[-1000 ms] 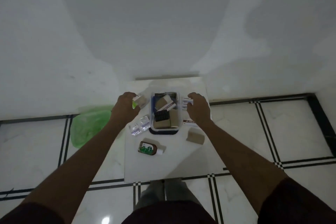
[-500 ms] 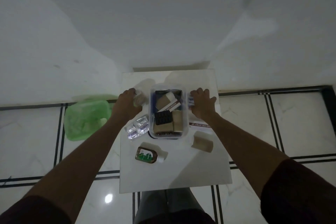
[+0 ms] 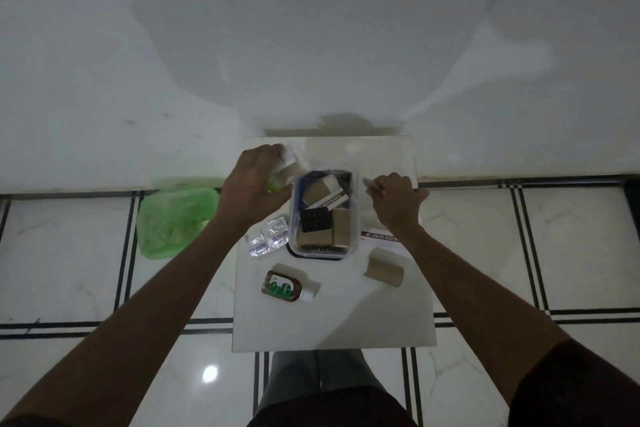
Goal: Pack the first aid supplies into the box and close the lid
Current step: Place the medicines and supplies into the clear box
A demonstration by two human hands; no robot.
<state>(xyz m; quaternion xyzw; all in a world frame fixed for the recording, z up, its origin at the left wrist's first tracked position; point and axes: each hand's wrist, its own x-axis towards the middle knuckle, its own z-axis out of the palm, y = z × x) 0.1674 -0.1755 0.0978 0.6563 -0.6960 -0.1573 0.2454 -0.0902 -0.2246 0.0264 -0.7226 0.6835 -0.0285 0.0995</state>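
hands (image 3: 254,180) (image 3: 398,199) flank box (image 3: 323,250), perhaps gripping items.

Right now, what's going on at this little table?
A person is packing first aid supplies into a clear box, already partly full. The left hand holds a small blurred item beside the box; the right hand grips a small pack on the other side. A bottle, roll, blister packs and an ointment carton lie outside.
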